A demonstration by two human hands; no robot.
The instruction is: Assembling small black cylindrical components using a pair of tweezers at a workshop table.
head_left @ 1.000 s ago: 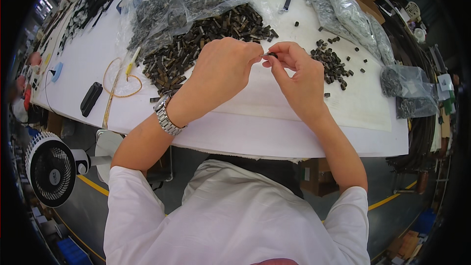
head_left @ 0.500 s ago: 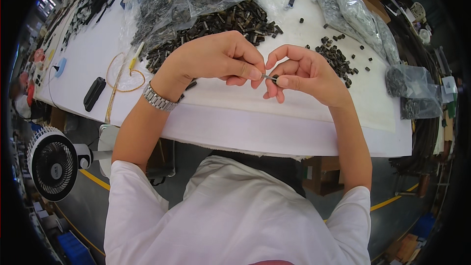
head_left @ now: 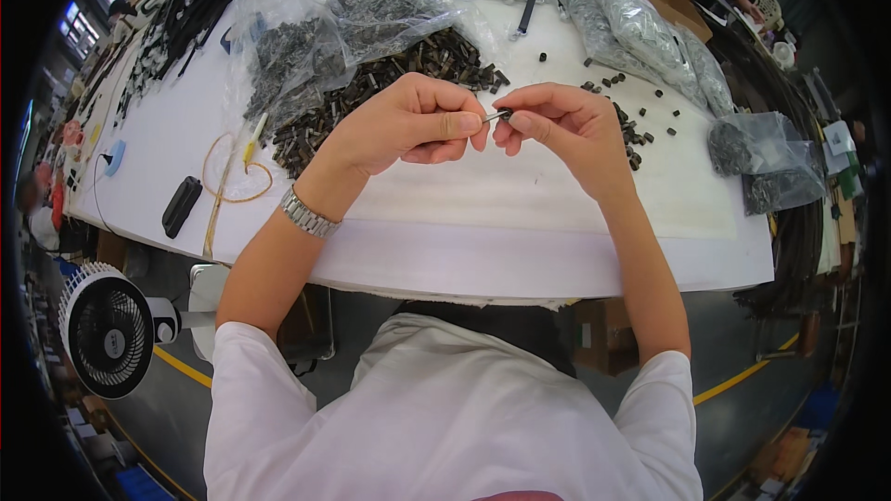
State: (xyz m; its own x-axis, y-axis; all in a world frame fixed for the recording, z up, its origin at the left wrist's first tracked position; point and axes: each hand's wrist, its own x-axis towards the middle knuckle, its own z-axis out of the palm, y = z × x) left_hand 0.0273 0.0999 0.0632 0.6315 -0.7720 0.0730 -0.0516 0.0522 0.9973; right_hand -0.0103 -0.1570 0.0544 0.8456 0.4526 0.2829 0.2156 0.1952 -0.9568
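Note:
Above the table, my left hand [head_left: 418,125] pinches a thin silvery metal piece [head_left: 493,117] between thumb and forefinger. My right hand [head_left: 568,130] holds a small black cylindrical piece [head_left: 505,113] in its fingertips. The metal piece's end meets the black piece; whether it sits inside cannot be made out. Behind my left hand lies a heap of dark, short oblong pieces [head_left: 436,60], and beside my right hand are scattered small black cylinders [head_left: 633,137], partly hidden by that hand.
Clear plastic bags of dark parts [head_left: 371,5] cover the back of the white table [head_left: 520,255]. More bags [head_left: 766,148] lie at the right. On the left are a black oblong case [head_left: 181,207], a yellow-tipped tool [head_left: 255,141], looped cord [head_left: 269,181] and a fan [head_left: 109,334].
Both hands have shifted slightly left and up in the picture, still holding the two pieces end to end. My right fingers have drawn closer together around the black piece.

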